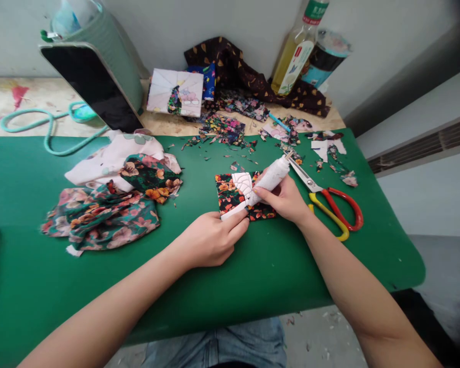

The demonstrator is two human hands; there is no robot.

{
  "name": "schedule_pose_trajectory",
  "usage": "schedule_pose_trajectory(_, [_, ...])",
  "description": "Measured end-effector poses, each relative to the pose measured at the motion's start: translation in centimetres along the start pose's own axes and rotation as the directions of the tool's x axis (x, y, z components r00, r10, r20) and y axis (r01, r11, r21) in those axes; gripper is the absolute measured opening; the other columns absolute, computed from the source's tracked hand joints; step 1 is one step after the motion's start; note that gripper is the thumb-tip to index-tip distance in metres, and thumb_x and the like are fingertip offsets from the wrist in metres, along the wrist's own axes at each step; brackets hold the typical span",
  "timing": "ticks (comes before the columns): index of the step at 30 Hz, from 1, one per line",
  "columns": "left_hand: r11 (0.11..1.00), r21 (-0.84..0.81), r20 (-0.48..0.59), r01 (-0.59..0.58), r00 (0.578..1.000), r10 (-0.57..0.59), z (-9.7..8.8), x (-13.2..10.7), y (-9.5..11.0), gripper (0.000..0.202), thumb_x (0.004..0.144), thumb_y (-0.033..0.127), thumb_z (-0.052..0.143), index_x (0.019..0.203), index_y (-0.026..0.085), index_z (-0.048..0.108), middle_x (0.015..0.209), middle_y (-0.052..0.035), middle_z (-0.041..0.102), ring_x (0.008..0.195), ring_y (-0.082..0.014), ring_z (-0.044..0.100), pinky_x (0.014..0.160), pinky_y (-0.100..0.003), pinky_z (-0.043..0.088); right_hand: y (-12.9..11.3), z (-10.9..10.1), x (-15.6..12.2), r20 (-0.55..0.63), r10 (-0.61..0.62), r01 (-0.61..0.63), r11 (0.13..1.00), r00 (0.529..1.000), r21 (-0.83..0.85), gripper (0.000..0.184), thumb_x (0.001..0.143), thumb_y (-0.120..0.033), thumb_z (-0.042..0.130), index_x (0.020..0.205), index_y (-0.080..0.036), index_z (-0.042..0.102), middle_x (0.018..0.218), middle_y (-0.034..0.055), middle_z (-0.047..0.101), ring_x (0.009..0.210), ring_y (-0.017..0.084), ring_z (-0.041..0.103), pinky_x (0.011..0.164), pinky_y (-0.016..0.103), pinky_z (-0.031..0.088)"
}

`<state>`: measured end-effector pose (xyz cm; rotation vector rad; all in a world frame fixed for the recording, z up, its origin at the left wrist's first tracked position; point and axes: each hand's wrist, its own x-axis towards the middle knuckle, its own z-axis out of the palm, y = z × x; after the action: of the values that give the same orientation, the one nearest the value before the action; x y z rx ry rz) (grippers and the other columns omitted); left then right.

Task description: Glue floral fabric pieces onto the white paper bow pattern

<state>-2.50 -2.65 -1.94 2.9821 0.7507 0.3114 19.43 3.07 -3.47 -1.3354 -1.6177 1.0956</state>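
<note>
A small panel (228, 191) with dark floral fabric and a white section of drawn curved lines lies on the green mat. My right hand (285, 199) is wrapped round a white glue bottle (270, 179), tilted with its narrow end down over the panel. My left hand (214, 237) is closed at the panel's near left edge, its fingers pinching a white strip there; part of its grip is hidden. Just right of my right hand lie scissors (331, 197) with one red and one yellow handle, blades apart.
Floral fabric pieces (111, 204) are heaped on the left. A phone (94, 87) leans on a pale green container (118, 56). Behind are cloth scraps (226, 128), another decorated panel (176, 92), a brown cloth (233, 66), an oil-like bottle (297, 53) and a jar (324, 59).
</note>
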Motion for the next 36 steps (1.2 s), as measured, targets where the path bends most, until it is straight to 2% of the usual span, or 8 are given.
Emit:
schedule_pose_trajectory(5, [1.000, -0.019, 0.026, 0.009, 1.000, -0.009, 0.02, -0.04, 0.02, 0.036, 0.083, 0.013, 0.045, 0.116, 0.007, 0.058, 0.130, -0.0203, 0.060, 0.081, -0.0213, 0.069, 0.063, -0.034, 0.054, 0.04, -0.02, -0.04, 0.002, -0.014, 0.014, 1.000, 1.000, -0.015, 0.044, 0.072, -0.055, 0.073, 0.095, -0.022, 0.055, 0.090, 0.0071, 0.066, 0.081, 0.026, 0.065, 0.075, 0.043, 0.055])
schedule_pose_trajectory(12, [1.000, 0.007, -0.007, 0.000, 1.000, 0.000, 0.01, -0.05, 0.02, 0.037, 0.084, 0.013, 0.042, 0.116, 0.006, 0.059, 0.131, -0.0182, 0.062, 0.084, -0.0212, 0.069, 0.064, -0.034, 0.054, 0.00, 0.16, -0.18, 0.012, -0.027, 0.027, 1.000, 1.000, -0.005, 0.043, 0.074, -0.054, 0.071, 0.096, -0.022, 0.054, 0.089, 0.0068, 0.064, 0.081, 0.025, 0.063, 0.076, 0.043, 0.054])
schedule_pose_trajectory(23, [1.000, -0.001, 0.008, 0.009, 1.000, -0.009, -0.08, -0.04, 0.02, 0.035, 0.084, 0.013, 0.043, 0.115, 0.006, 0.059, 0.131, -0.0179, 0.062, 0.077, -0.0199, 0.068, 0.060, -0.035, 0.054, -0.15, -0.09, 0.10, -0.013, 0.093, -0.090, 0.986, 0.996, 0.143, 0.051, 0.066, -0.057, 0.077, 0.093, -0.023, 0.052, 0.088, 0.0048, 0.061, 0.080, 0.022, 0.061, 0.075, 0.040, 0.054])
schedule_pose_trajectory(36, [1.000, -0.001, 0.011, 0.018, 1.000, -0.018, 0.02, -0.07, 0.06, 0.035, 0.085, 0.014, 0.042, 0.115, 0.007, 0.059, 0.132, -0.0154, 0.061, 0.078, -0.0198, 0.068, 0.062, -0.035, 0.054, 0.38, -0.02, 0.12, -0.027, -0.008, 0.009, 0.998, 1.000, 0.060, 0.049, 0.070, -0.058, 0.075, 0.095, -0.022, 0.054, 0.087, 0.0053, 0.065, 0.077, 0.022, 0.063, 0.070, 0.038, 0.055])
